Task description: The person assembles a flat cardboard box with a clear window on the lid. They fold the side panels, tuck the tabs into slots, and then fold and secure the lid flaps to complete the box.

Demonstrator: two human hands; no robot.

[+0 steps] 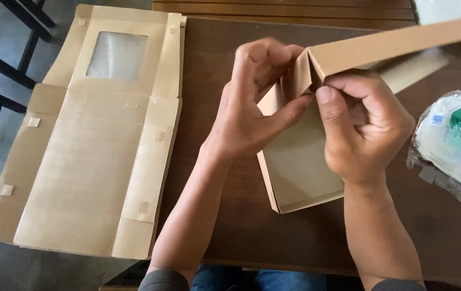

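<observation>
Both hands pinching one corner of the half-folded kraft box, left hand and right hand touching, above the desk; flat windowed box blank lying alongside.

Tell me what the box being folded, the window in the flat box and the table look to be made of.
Box being folded, pinched by left hand and right hand: likely kraft cardboard, matte brown, creasing sharply.
Window in the flat box: probably clear plastic film, slightly glossy.
Table: seemingly dark brown wood; planks show at the far edge.
</observation>
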